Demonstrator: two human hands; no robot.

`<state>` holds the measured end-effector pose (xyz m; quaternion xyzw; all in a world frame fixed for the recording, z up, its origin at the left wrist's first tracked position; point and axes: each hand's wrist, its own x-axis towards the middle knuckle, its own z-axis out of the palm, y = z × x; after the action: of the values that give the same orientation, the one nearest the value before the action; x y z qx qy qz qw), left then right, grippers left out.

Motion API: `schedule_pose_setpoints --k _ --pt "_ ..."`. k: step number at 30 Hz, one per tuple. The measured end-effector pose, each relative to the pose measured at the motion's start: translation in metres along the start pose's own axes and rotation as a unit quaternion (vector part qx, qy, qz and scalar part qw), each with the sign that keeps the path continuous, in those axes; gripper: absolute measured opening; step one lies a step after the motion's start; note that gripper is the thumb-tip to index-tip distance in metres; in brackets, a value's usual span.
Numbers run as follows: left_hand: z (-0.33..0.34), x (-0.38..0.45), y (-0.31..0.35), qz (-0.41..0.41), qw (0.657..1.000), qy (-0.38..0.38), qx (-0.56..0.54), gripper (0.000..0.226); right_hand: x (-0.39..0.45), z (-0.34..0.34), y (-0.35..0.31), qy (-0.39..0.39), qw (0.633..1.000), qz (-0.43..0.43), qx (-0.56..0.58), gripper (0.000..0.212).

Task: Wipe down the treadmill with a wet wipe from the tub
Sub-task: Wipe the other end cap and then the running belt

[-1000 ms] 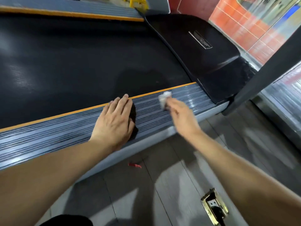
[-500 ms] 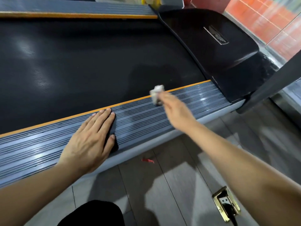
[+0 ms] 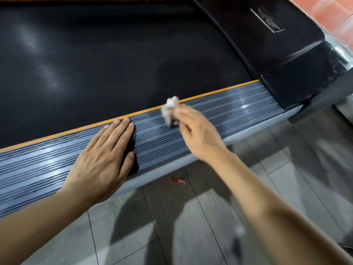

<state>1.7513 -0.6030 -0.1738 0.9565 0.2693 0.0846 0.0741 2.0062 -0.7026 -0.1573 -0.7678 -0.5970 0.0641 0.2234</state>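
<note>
Wipe (image 3: 169, 108) pinched in right hand (image 3: 198, 134) has slid back left along side rail (image 3: 238, 109); left hand (image 3: 103, 159) flat, shifted too. Rail wiping continues.

No readable text anywhere here. The one candidate is a small silver badge (image 3: 267, 20) set into the treadmill's black motor cover (image 3: 282, 54) — it carries some kind of emblem or lettering, but it's too blurred and too angled to make out a single character. Nothing printed shows on the belt, the ribbed side rail or the floor — no numbers, no brand name, no signs to report.
</note>
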Motion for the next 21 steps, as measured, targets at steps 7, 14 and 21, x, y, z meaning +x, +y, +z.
schedule_pose_setpoints --k 7,14,21 --pt "0.005 -0.003 0.000 -0.001 1.000 -0.002 0.021 0.067 0.026 -0.037 0.088 0.081 0.972 0.207 -0.083 0.040" --pt "-0.004 -0.002 0.006 -0.031 0.999 0.016 -0.011 0.062 0.009 0.030 -0.036 0.042 0.998 0.022 -0.049 0.040" --pt "-0.026 -0.065 0.000 -0.083 0.993 -0.077 0.022 0.068 -0.007 -0.026 -0.004 0.064 0.995 0.062 -0.053 0.032"
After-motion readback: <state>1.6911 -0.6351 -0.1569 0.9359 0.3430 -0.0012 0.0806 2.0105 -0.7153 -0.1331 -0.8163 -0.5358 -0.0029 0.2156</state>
